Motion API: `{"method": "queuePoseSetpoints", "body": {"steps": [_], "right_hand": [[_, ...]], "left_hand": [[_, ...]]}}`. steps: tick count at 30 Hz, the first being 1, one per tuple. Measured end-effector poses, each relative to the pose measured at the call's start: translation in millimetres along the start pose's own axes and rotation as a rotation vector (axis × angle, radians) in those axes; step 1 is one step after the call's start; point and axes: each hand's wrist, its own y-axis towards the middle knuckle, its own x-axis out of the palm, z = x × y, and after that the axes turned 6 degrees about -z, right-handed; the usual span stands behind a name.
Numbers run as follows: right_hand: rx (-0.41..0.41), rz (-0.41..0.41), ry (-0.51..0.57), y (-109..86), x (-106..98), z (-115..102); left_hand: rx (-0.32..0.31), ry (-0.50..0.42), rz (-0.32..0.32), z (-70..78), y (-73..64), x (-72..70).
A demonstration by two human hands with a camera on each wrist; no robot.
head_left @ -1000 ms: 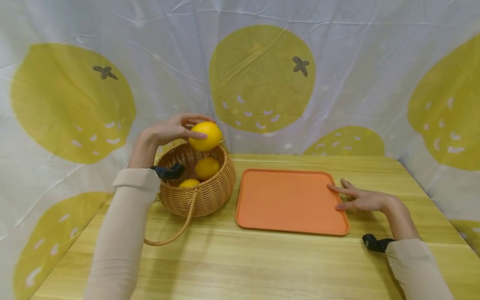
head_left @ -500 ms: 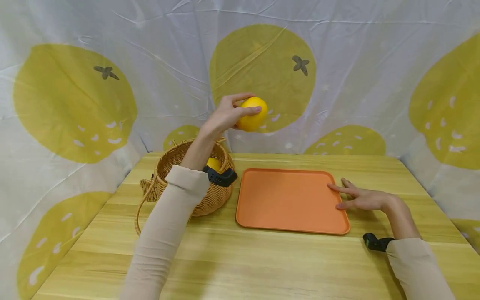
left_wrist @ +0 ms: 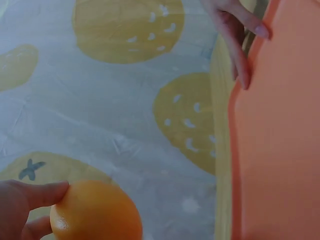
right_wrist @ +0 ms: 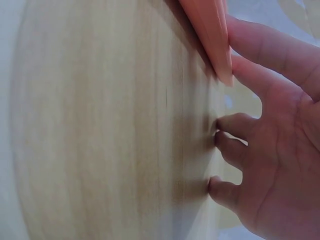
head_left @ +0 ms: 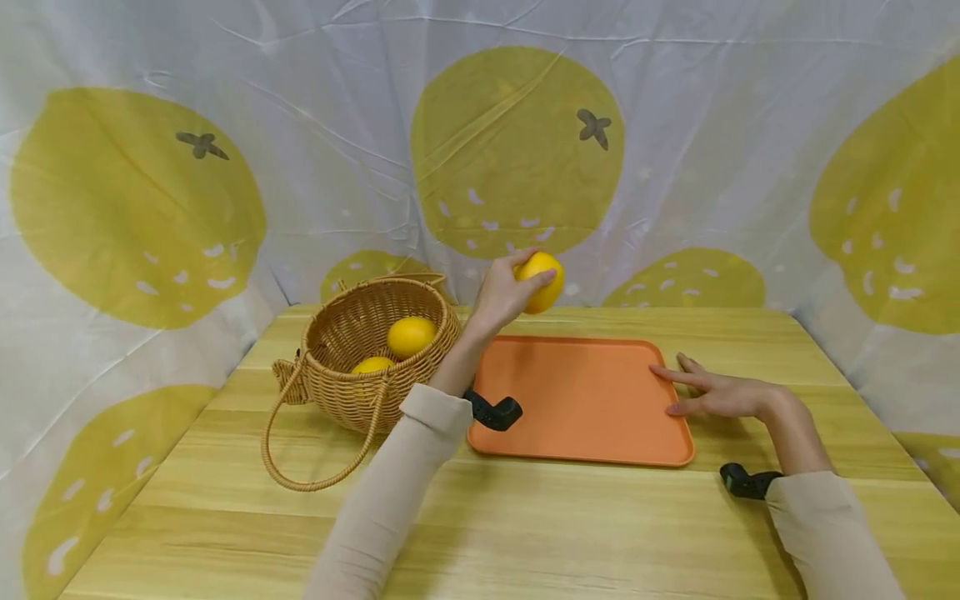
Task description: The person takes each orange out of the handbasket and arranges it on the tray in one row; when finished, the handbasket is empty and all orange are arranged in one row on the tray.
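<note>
My left hand (head_left: 506, 289) pinches a yellow lemon (head_left: 542, 283) between thumb and fingers, held above the far edge of an orange tray (head_left: 577, 400). In the left wrist view the lemon (left_wrist: 97, 212) shows at the bottom, with thumb and fingers at its left side. My right hand (head_left: 723, 395) lies spread at the tray's right side. Its thumb and a finger touch the rim, and the right wrist view shows its other fingertips (right_wrist: 215, 186) down on the table. Two more lemons (head_left: 412, 337) lie in a wicker basket (head_left: 352, 400) to the left.
The basket's looped handle (head_left: 315, 485) hangs forward onto the wooden table (head_left: 525, 533). A curtain (head_left: 690, 175) printed with large lemons stands behind the table and at its sides. A dark camera (head_left: 495, 412) on my left wrist overlaps the tray's left part.
My left hand has carried the lemon up out of the basket area, to the right, then lower over the tray's far edge. The right hand has stayed at the tray's rim.
</note>
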Motion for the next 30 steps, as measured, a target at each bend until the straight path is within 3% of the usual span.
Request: {"method": "queuePoseSetpoints", "body": {"steps": [6, 12, 21, 30], "right_hand": [[0.001, 0.000, -0.001, 0.7, 0, 0], [0.002, 0.000, -0.010, 1.6, 0, 1], [0.001, 0.007, -0.024, -0.1, 0, 3], [-0.007, 0.001, -0.006, -1.9, 0, 1]], "left_hand": [[-0.023, 0.136, 0.073, -37.2, -12.1, 23.4], [-0.141, 0.180, 0.090, -63.8, -25.5, 40.7], [-0.228, 0.251, 0.162, -76.6, -29.1, 49.4], [-0.257, 0.255, 0.132, -79.0, -29.3, 50.1]]}}
